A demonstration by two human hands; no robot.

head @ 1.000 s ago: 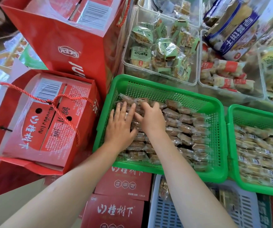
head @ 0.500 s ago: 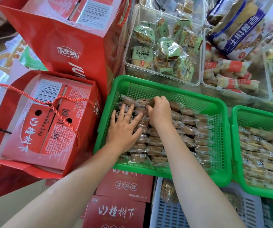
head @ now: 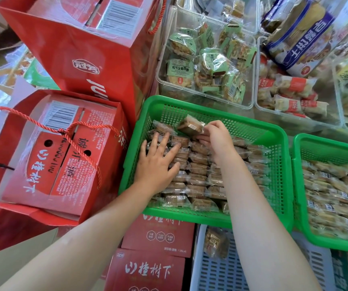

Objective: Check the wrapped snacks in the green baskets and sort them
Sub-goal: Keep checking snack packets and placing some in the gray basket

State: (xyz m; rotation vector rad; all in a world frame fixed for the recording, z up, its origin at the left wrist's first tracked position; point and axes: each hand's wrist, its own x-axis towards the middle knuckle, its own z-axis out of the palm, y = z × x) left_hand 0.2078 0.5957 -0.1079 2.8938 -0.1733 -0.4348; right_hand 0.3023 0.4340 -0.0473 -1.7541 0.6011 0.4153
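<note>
At the far left, a red gift bag with a twisted rope handle holds a red carton, and a taller red bag stands behind it. Just right of these sits the near green basket, packed with rows of wrapped snacks in clear film. The left hand lies flat on the left rows of those snacks, its grip spread, fingers straight and fanned apart over the wrappers. Beside it, the right hand hovers over the basket's upper middle; its grip pinches one lifted snack by the wrapper's right end, so the brown piece hangs tilted above the rows, near the far wall of the basket. Below the basket, red boxes with white lettering lie at the bottom, and a pale slotted crate next to them holds a single wrapped snack. Behind the basket stands a clear tub of green-wrapped pastries, and to its right another clear tub with red-labelled packets, a blue-and-white bag lying above it. At the far right, a second green basket sits just beside the first, filled with paler wrapped snacks.
</note>
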